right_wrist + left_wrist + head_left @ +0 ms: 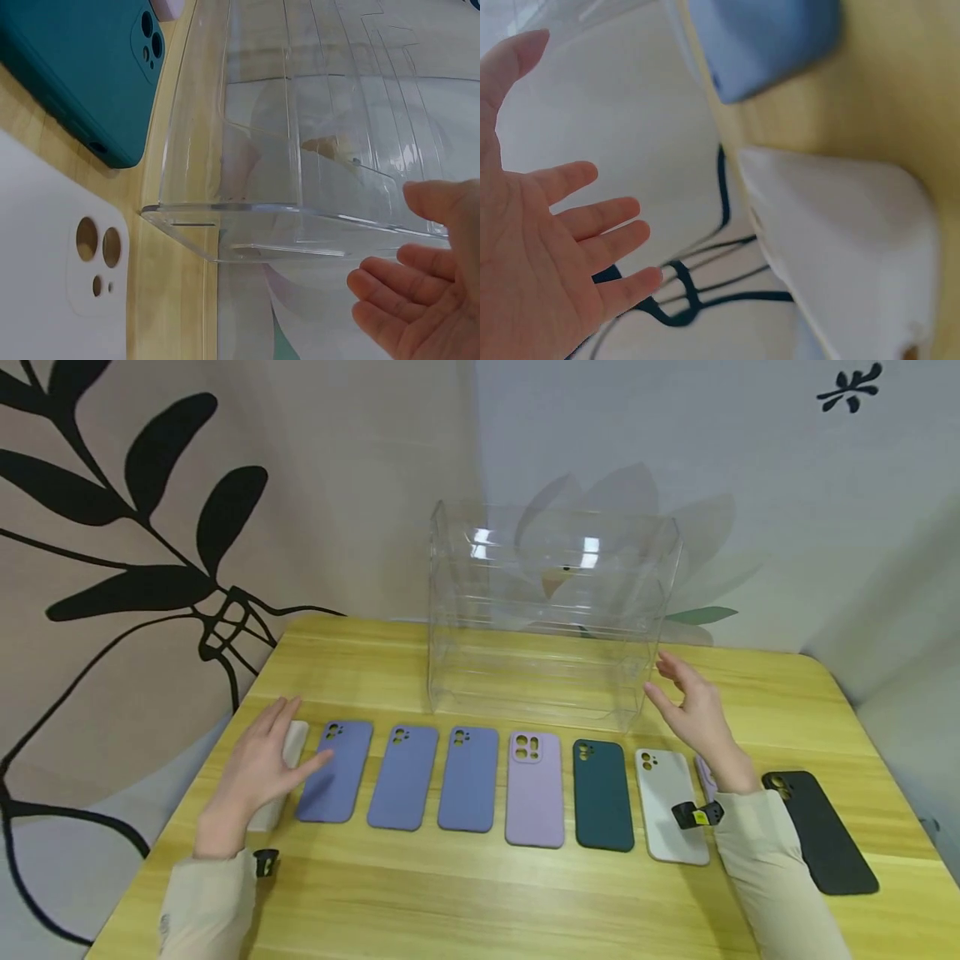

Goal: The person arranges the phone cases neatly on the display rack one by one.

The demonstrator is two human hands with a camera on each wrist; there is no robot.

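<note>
My left hand [258, 768] hovers over a white phone case [295, 743] at the left end of a row, fingers spread and thumb toward the first blue-violet phone case [337, 772]. In the left wrist view its palm [532, 262] faces the camera, holding nothing, with the white case lying beyond. Beside the right side of a clear acrylic stand [540, 681] is my right hand [697, 714], fingers extended and nothing in its grasp. The right wrist view has its fingers close to the stand's clear end panel [277, 232]. Below lie a white case [667, 802] and a dark green case [603, 797].
Two more blue-violet cases [402, 777] and a lilac case [535, 793] fill the row's middle. A black case [825, 835] and a partly hidden purple one [705, 777] lie by the right forearm. Behind the wooden table [450, 902] rises a wall with painted leaves [168, 452].
</note>
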